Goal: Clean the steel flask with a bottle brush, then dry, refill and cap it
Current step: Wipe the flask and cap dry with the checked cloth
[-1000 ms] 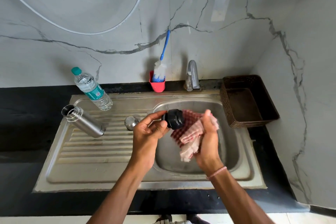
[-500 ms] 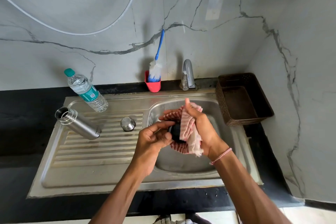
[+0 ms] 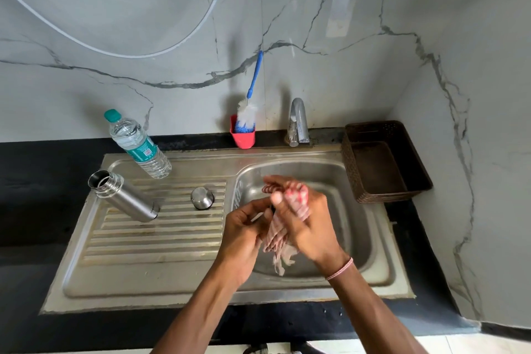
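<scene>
Right hand (image 3: 309, 224) clutches the cloth (image 3: 277, 241) over the sink (image 3: 362, 238), left hand (image 3: 244, 236) pinching, probably, a lid hidden in its folds: brisk rubbing could drop it into the basin, while the flask (image 3: 123, 200) stands open, far left, exposed to splashes.

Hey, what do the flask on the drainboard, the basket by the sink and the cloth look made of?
The steel flask: brushed metal, satin grey sheen, threaded neck. The basket: dark brown weave, plastic or wicker, cannot tell which. The cloth: soft red-and-white checked fabric, probably cotton, hanging in limp folds.
</scene>
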Action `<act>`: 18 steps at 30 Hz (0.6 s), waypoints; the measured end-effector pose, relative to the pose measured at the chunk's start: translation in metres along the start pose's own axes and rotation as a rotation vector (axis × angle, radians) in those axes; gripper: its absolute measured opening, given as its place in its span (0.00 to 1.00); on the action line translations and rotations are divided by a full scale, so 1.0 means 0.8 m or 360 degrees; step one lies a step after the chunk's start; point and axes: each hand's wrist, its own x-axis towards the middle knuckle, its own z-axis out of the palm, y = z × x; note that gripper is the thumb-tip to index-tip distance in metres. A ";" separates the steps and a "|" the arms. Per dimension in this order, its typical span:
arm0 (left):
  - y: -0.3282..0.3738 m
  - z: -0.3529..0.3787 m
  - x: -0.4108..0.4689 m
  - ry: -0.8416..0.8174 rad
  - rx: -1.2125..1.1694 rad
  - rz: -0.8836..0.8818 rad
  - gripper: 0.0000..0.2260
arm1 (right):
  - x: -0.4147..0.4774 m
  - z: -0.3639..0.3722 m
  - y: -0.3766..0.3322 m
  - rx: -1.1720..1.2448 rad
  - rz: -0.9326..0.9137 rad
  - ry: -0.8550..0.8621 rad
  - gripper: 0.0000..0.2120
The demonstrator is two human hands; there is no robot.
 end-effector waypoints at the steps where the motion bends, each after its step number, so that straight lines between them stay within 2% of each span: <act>1: 0.000 -0.001 -0.001 0.0004 -0.0083 -0.0042 0.13 | 0.002 0.002 -0.003 0.0452 0.0240 0.0064 0.20; 2: -0.001 -0.004 0.000 0.0002 -0.0185 -0.0069 0.12 | 0.006 0.004 -0.001 0.0841 0.0465 0.0115 0.22; 4: -0.001 -0.005 -0.001 -0.0012 -0.0351 -0.0102 0.11 | 0.014 0.008 0.004 0.1263 0.0819 0.0206 0.34; 6: 0.001 -0.001 -0.004 -0.0039 -0.0477 -0.0117 0.10 | 0.016 0.013 0.010 0.1395 0.0958 0.0322 0.46; 7: 0.003 0.002 -0.006 -0.0028 -0.0545 -0.0145 0.11 | 0.014 0.017 0.010 0.1371 0.0933 0.0405 0.45; 9: 0.009 0.006 -0.006 0.0035 -0.0683 -0.0212 0.10 | 0.002 0.018 0.011 0.1089 0.0678 0.0627 0.33; 11: 0.013 0.005 -0.004 0.0081 -0.0685 -0.0258 0.12 | -0.015 0.012 0.008 0.0720 0.0255 0.0704 0.24; 14: 0.013 0.008 -0.005 0.0048 -0.0442 -0.0328 0.15 | -0.021 0.005 0.000 0.0084 -0.0341 0.0391 0.26; 16: 0.011 0.015 -0.006 0.0041 -0.0369 -0.0358 0.14 | -0.013 0.005 -0.001 -0.0385 -0.0501 0.0199 0.26; 18: 0.008 0.018 -0.006 0.0091 -0.0330 -0.0348 0.15 | -0.006 0.008 0.004 -0.0517 -0.0363 0.0173 0.23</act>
